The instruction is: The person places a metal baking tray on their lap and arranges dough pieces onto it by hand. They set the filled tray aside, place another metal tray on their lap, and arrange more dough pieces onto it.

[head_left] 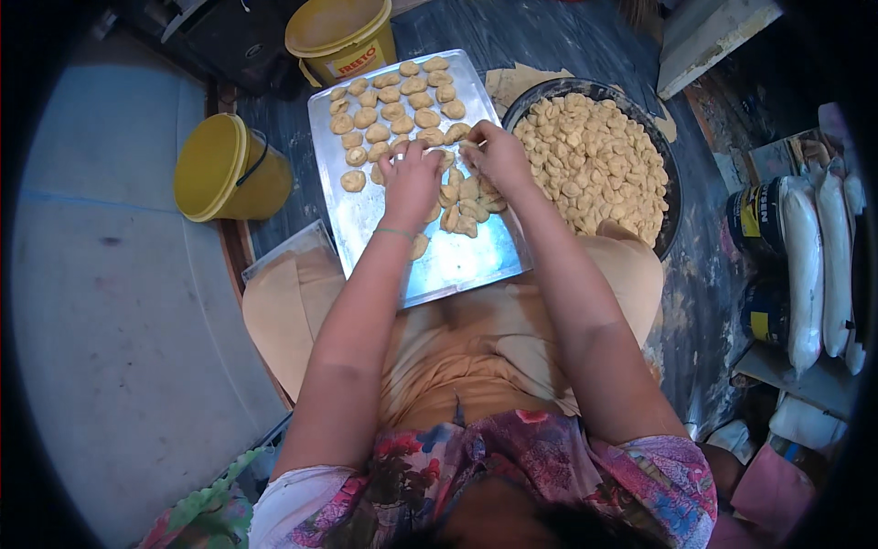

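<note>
A metal tray [338, 215] rests across my lap, tilted slightly in the view, with rows of rounded dough pieces [352, 181] on its far half and a looser cluster [465, 221] nearer me. My left hand [410, 183] is over the middle of the tray, fingers curled down among the pieces; what they hold is hidden. My right hand [494, 160] pinches a dough piece at the tray's right side. A large dark round basin [672, 192], heaped with similar pieces, stands right of the tray.
Yellow buckets [206, 169] [338, 46] stand left of and behind the tray. Long white packages [805, 274] and dark containers [754, 220] are at the right. A pale board [704, 41] is at the back right, a pale blue-grey surface [110, 302] at the left.
</note>
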Available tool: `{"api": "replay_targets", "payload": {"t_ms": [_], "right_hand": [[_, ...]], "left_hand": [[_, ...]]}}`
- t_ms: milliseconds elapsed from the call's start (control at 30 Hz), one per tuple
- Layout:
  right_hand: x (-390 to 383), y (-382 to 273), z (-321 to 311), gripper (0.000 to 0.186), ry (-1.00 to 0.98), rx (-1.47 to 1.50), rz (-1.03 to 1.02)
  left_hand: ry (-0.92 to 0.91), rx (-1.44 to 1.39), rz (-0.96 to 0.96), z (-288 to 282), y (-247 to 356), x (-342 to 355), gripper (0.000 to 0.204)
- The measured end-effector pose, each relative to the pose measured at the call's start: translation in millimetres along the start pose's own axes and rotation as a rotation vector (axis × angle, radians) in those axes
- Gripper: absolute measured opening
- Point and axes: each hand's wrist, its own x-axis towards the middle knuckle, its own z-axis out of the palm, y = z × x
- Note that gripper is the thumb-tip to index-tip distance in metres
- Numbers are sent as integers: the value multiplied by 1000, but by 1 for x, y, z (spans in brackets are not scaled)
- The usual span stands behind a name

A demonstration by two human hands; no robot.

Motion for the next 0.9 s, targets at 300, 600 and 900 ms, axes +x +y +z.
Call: {"api": "replay_targets", "payload": {"t_ms": [300,600,900], "right_hand": [[-26,6,1,29,-40,-208,-200],[-72,-6,-2,28,-184,-426,-194],[-27,-18,8,36,258,-117,-201]], "left_hand": [[-197,-211,-19,-11,30,-48,25],[-312,-468,-310,-60,13,-84,31],[168,-784,-688,-54,-34,-91,20]]}}
